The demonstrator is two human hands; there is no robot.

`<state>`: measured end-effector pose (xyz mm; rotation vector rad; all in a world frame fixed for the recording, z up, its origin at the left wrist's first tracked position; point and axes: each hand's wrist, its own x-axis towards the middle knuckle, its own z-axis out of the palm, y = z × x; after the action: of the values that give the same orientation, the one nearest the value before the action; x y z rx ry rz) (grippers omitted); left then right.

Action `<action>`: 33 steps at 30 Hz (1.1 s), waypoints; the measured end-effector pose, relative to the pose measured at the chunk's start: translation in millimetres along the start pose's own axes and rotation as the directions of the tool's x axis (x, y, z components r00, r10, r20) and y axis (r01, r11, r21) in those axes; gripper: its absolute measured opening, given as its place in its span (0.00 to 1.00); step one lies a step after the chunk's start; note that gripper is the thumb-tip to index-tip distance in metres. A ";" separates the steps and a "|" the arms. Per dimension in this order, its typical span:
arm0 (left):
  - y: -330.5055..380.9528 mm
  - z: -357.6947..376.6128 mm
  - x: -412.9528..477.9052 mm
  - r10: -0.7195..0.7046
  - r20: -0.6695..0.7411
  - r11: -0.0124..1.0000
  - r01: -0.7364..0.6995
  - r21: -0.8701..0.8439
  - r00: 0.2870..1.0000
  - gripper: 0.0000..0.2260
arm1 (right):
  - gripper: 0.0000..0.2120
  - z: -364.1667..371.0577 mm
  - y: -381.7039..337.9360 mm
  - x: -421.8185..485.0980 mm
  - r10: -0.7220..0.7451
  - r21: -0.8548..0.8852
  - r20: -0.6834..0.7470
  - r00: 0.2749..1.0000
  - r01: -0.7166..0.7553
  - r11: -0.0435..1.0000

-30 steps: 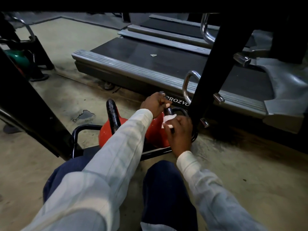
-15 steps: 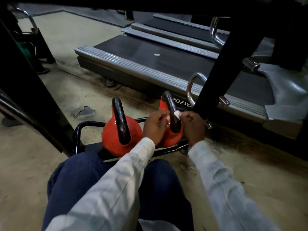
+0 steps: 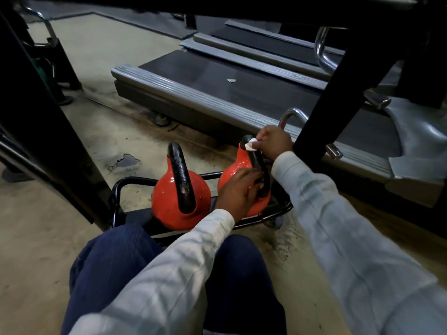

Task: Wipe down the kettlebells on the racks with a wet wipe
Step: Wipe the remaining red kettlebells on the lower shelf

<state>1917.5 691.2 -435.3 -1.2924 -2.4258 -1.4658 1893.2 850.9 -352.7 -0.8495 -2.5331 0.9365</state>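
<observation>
Two red kettlebells with black handles sit side by side on a low black rack shelf (image 3: 130,181). The left kettlebell (image 3: 169,204) stands untouched. My left hand (image 3: 238,192) rests on the body of the right kettlebell (image 3: 232,170), fingers curled against the lower part of its handle. My right hand (image 3: 274,140) pinches a white wet wipe (image 3: 250,144) and presses it on the top of that handle.
Black rack uprights rise at the left (image 3: 36,122) and right (image 3: 329,97), with a beam overhead. A treadmill deck (image 3: 217,93) lies just behind the rack. Chrome handles (image 3: 290,114) hang by the right upright. My knees are against the shelf.
My right hand slid the wipe up the handle from its middle to its top. My left hand moved from the handle's top down onto the kettlebell body.
</observation>
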 end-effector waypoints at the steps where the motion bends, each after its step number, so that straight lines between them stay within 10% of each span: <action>1: 0.8 -1.1 4.8 0.013 0.000 1.000 -0.013 0.014 1.000 0.13 | 0.12 -1.6 -2.5 1.9 0.005 -0.053 0.033 0.999 -0.003 0.999; 6: -9.5 -3.1 22.0 0.115 -0.016 0.991 -0.114 0.069 0.993 0.11 | 0.06 -8.3 18.3 -23.5 -0.228 -0.132 0.132 0.965 0.245 0.960; 11: -15.8 -3.6 26.9 0.125 -0.016 0.987 -0.122 0.100 0.992 0.11 | 0.03 2.7 8.9 27.6 -0.090 0.035 0.094 0.992 0.087 0.996; 33: -29.9 -9.1 36.5 0.185 0.024 0.978 -0.187 0.095 0.982 0.19 | 0.12 44.3 -53.8 84.8 0.016 -0.664 0.474 0.880 0.345 0.664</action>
<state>1870.6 701.3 -436.9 -1.4682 -2.2801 -1.2794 1784.0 849.5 -342.6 -0.5836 -3.3955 -0.0404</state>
